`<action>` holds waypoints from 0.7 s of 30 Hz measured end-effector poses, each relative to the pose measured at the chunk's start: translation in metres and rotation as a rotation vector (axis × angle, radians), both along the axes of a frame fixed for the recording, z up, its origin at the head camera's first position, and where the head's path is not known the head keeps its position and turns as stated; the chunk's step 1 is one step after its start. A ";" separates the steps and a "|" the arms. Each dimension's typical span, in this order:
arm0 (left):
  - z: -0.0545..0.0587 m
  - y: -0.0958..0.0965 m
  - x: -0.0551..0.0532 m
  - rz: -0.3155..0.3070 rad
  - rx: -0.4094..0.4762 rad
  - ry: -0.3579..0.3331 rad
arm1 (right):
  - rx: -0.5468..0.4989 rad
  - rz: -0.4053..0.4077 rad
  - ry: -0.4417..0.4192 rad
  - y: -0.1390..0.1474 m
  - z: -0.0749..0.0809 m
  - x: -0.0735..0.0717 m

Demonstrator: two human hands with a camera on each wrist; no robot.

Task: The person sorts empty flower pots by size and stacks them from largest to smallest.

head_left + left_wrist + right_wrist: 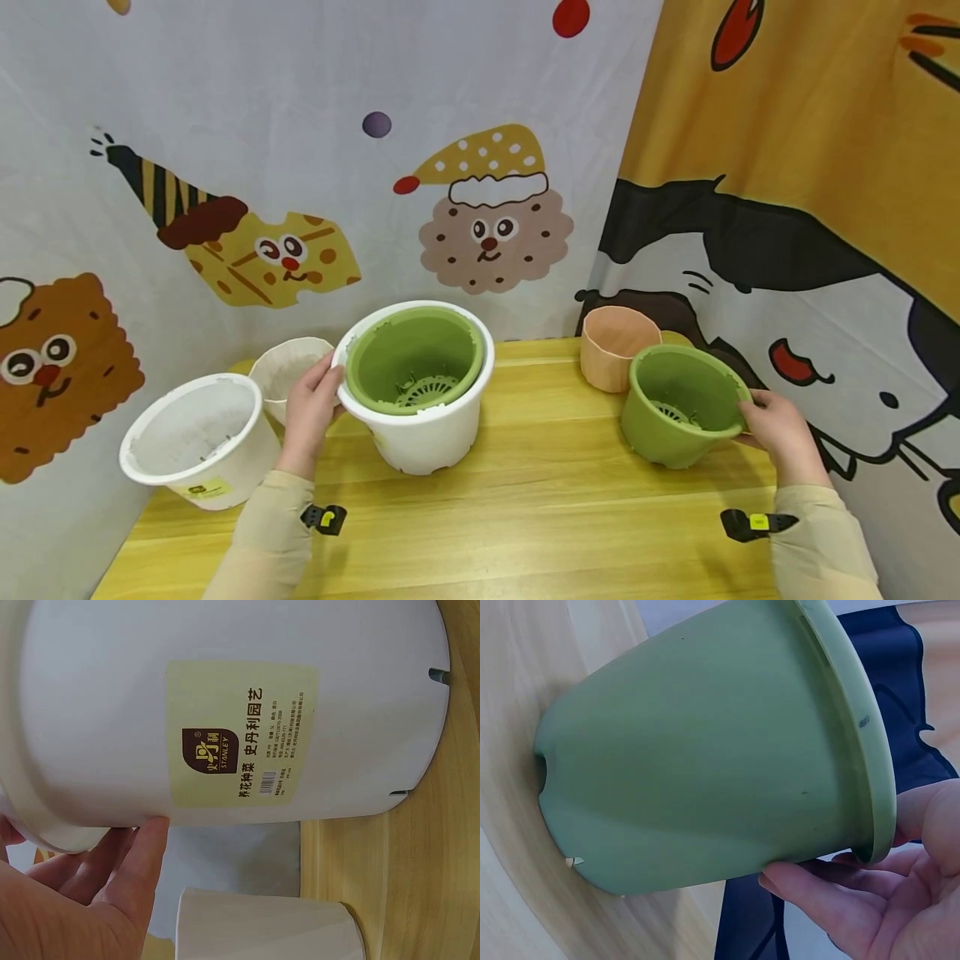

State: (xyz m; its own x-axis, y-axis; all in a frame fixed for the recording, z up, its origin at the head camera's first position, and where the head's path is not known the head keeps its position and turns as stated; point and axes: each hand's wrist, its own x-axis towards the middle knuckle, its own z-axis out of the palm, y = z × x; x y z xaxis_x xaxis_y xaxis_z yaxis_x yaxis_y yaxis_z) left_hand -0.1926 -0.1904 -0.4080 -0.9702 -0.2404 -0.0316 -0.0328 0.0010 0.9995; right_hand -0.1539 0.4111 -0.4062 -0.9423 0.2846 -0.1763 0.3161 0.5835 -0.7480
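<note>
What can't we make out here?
Head: inner floor of the held white pot, covered by the nested green pot.
Head: wording on the label of the leftmost white pot, too small.
Left wrist: finest print on the sticker, too small.
Right wrist: part of the held green pot, cut off by the top edge.

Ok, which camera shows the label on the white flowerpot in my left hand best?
The left wrist view: the label faces that camera, large enough to read STANLEY. The head view catches at most a sliver on the white flowerpot; the right wrist view shows none.
</note>
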 end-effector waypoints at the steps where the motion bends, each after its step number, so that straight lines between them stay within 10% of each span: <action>1: 0.000 0.000 0.000 -0.001 -0.002 -0.001 | 0.007 -0.003 0.001 0.000 0.000 0.000; 21: 0.001 -0.002 0.001 -0.022 -0.015 -0.014 | 0.013 -0.032 -0.022 0.002 0.000 0.002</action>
State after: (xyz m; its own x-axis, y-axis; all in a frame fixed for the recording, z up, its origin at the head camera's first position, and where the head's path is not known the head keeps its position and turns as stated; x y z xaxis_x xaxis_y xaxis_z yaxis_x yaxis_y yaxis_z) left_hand -0.1916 -0.1920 -0.4066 -0.9746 -0.2200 -0.0421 -0.0470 0.0170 0.9988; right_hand -0.1518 0.4128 -0.4065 -0.9287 0.3166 -0.1931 0.3510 0.5829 -0.7329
